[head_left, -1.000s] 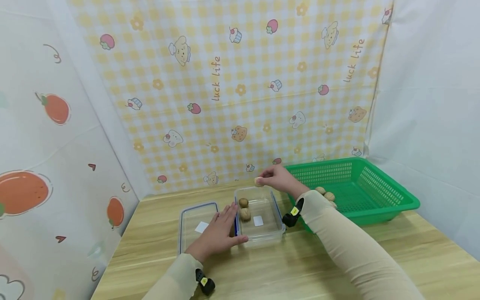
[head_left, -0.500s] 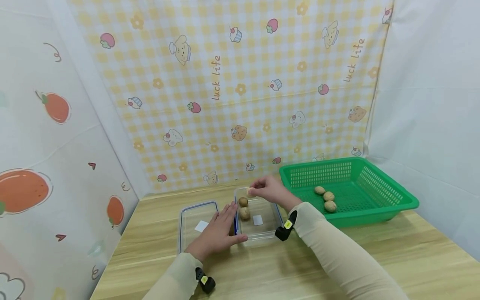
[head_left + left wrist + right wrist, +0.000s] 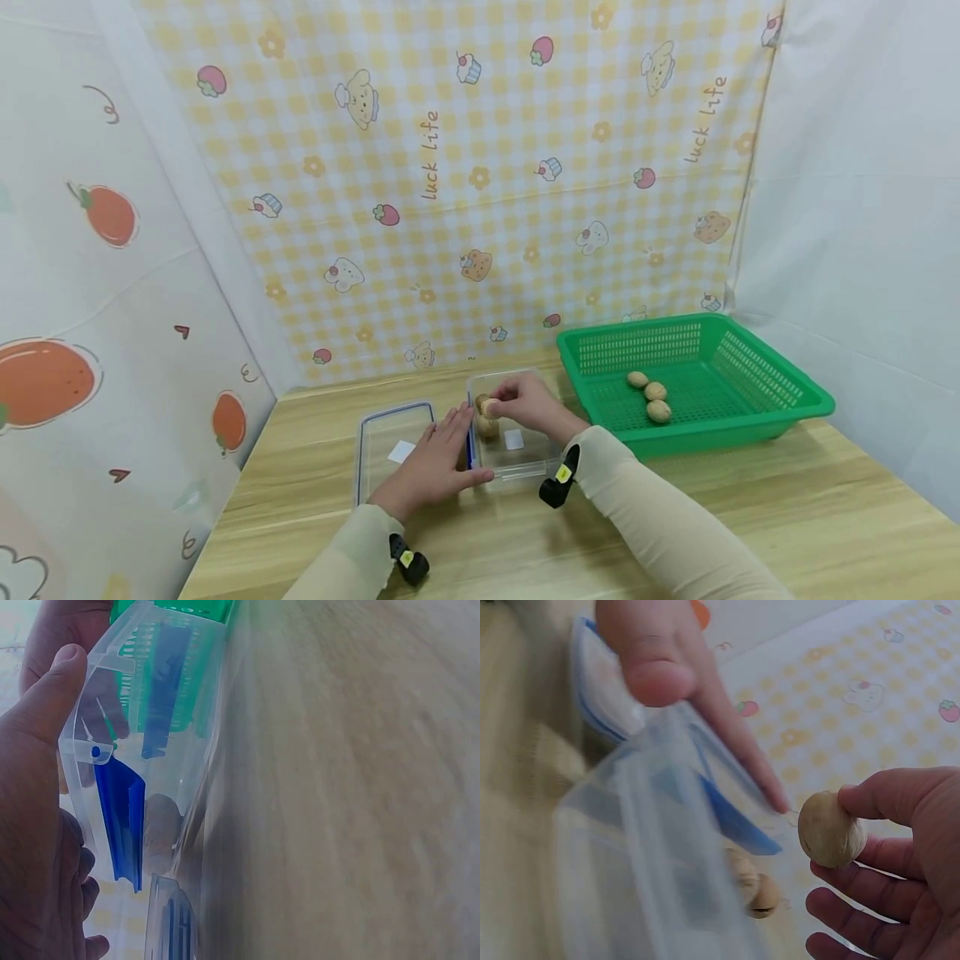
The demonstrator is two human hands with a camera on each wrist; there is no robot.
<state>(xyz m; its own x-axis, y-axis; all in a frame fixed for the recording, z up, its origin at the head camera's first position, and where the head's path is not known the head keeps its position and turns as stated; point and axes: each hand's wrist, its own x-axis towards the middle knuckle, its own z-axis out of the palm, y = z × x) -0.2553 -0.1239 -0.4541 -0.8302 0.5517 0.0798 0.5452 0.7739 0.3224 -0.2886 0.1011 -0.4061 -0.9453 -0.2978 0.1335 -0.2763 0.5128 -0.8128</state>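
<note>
My right hand [image 3: 531, 404] pinches a walnut [image 3: 829, 829] between thumb and fingertips, over the left side of a clear plastic food box [image 3: 528, 465]. Inside the box, more walnuts [image 3: 487, 428] lie along its left wall; the right hand partly covers them in the head view. My left hand [image 3: 435, 468] rests at the box's left rim, fingers fairly straight and thumb near the front corner. Blue locking flaps [image 3: 121, 821] hang from the box sides in the left wrist view.
The box's clear lid [image 3: 378, 433] with a blue seal lies on the wooden table, left of the box and partly behind my left hand. To the right stands a green plastic basket [image 3: 723, 435] holding three walnuts [image 3: 658, 411]. A patterned curtain [image 3: 480, 217] hangs behind.
My right hand has moved left and down with its walnut, from above the box's back edge to over the walnuts inside. The left hand has stayed in place.
</note>
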